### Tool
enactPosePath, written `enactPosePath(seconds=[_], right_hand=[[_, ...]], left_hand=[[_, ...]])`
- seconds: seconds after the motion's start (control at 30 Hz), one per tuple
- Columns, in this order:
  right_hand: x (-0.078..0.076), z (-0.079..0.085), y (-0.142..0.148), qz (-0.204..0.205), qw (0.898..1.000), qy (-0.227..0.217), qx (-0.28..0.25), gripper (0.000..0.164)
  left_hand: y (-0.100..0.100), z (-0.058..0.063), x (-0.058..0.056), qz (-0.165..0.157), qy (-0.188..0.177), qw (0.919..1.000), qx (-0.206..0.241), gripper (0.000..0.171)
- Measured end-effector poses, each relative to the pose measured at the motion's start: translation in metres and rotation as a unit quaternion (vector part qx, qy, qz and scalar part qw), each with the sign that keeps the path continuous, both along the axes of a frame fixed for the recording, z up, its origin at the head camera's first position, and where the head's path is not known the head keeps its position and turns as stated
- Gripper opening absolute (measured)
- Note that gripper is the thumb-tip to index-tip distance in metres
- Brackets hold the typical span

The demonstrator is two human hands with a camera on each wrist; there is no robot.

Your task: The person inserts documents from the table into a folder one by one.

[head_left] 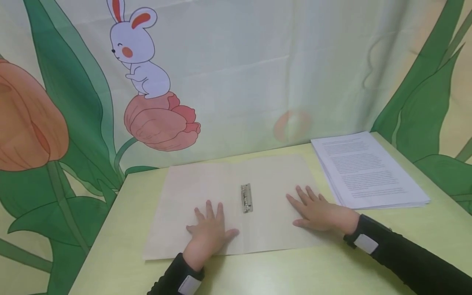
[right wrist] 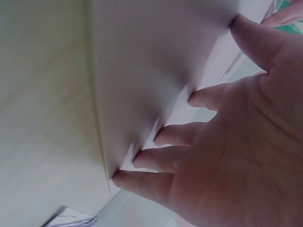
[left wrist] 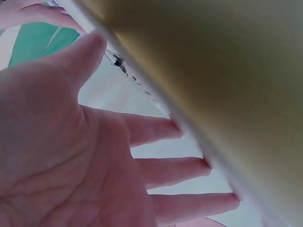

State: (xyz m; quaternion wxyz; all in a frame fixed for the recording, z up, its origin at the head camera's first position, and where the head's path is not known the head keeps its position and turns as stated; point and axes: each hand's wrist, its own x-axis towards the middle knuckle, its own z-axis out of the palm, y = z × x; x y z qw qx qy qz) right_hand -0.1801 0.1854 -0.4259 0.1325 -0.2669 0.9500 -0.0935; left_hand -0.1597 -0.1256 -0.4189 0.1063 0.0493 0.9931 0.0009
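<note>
A pale file folder (head_left: 273,221) lies spread flat on the table, with a metal clip (head_left: 246,198) fixed just right of its fold. My left hand (head_left: 208,235) rests on the lower part of its left cover, fingers spread and straight. On the right cover, close to its outer edge, my right hand (head_left: 313,211) touches the surface with spread fingers. In the left wrist view the left fingertips (left wrist: 201,163) meet the folder's surface, and the clip shows past the thumb. The right wrist view has the right fingertips (right wrist: 165,135) pressed on the cover.
A stack of printed paper (head_left: 365,172) sits on the table to the right of the folder, near the back. The light yellow-green table (head_left: 280,274) ends at a curtain (head_left: 239,82) printed with a rabbit and tulips.
</note>
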Motion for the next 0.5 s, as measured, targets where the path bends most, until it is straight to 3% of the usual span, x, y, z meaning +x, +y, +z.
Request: enactPosePath(seconds=[0.5], right_hand=[[-0.004, 0.003, 0.007, 0.006, 1.0, -0.004, -0.001, 0.073]], left_hand=[[0.018, -0.002, 0.002, -0.005, -0.006, 1.0, -0.005, 0.097]])
